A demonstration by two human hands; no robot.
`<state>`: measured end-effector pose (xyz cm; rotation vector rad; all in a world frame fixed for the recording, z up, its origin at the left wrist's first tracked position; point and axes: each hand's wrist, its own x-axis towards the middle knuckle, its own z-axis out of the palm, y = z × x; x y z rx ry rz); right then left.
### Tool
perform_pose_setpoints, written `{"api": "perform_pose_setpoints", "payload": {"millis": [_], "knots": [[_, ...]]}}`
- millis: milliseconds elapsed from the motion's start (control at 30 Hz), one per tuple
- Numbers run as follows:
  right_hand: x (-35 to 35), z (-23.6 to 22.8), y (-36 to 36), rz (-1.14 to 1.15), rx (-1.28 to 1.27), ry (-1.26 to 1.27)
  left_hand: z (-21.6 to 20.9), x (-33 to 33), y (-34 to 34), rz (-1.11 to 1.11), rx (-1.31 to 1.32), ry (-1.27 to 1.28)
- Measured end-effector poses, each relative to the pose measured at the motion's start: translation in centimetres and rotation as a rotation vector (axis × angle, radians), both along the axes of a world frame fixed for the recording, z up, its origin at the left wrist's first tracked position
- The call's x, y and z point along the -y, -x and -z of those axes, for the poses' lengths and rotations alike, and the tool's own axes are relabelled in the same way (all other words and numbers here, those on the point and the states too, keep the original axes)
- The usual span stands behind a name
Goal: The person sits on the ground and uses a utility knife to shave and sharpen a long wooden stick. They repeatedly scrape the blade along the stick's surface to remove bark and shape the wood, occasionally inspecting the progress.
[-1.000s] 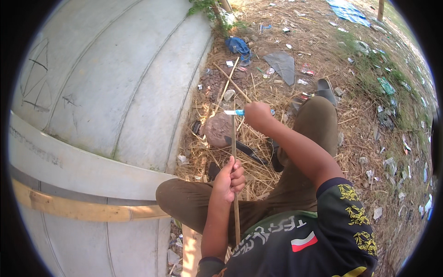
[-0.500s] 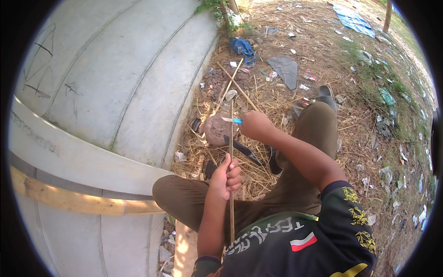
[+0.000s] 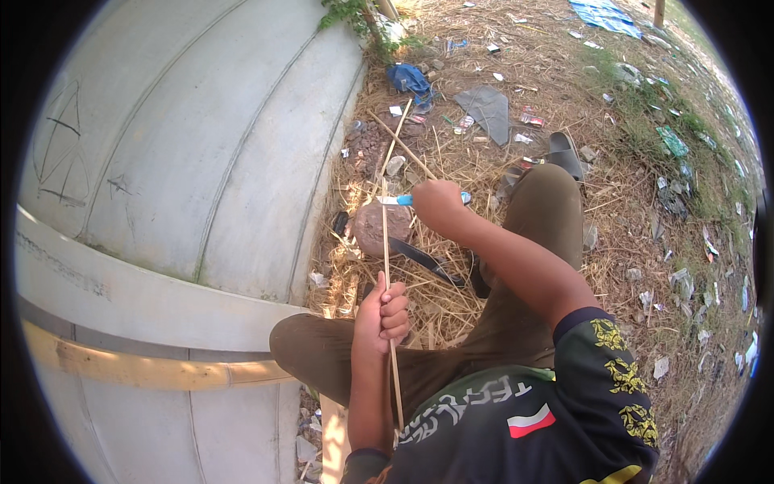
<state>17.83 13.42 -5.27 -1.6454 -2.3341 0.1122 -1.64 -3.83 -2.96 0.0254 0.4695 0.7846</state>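
Observation:
My left hand [image 3: 383, 315] is closed around a long, thin bamboo strip [image 3: 387, 260], its thumb lying along the strip. The strip's lower end reaches toward my shirt and its upper part rises past a round brown stone [image 3: 372, 231]. My right fist [image 3: 439, 207] grips a blue-handled utility knife [image 3: 405, 200]. Its pale blade lies across the upper part of the strip, above the stone; whether it is cutting in, I cannot tell. A long dark flat object [image 3: 425, 260] lies from the stone toward my leg.
Two thin sticks [image 3: 396, 148] [image 3: 411, 150] cross on the straw beyond the stone. On the left stand a grey panel wall [image 3: 193, 145] and a bamboo pole [image 3: 161, 360]. A blue cloth [image 3: 411, 81], grey sheet [image 3: 486, 113] and sandal [image 3: 564, 155] lie ahead; litter is scattered rightward.
The bamboo strip now leans a little left at its top and shows a paler face. My right fist has turned slightly, so the knife's rear end shows. The view has shifted slightly.

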Motion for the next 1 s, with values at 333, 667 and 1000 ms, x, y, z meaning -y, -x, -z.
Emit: {"api": "perform_pose_setpoints", "payload": {"millis": [333, 667, 1000], "knots": [[1.4, -0.3, 0.6, -0.042, -0.181, 0.119, 0.3, 0.0, -0.3, 0.009, 0.102, -0.036], [4.3, -0.9, 2.0, -0.185, -0.077, 0.057, -0.7, 0.4, -2.2, -0.119, -0.532, -0.238], [1.3, 0.3, 1.5, -0.072, 0.013, 0.038, -0.6, 0.8, -2.5, -0.048, -0.741, -0.353]]}}
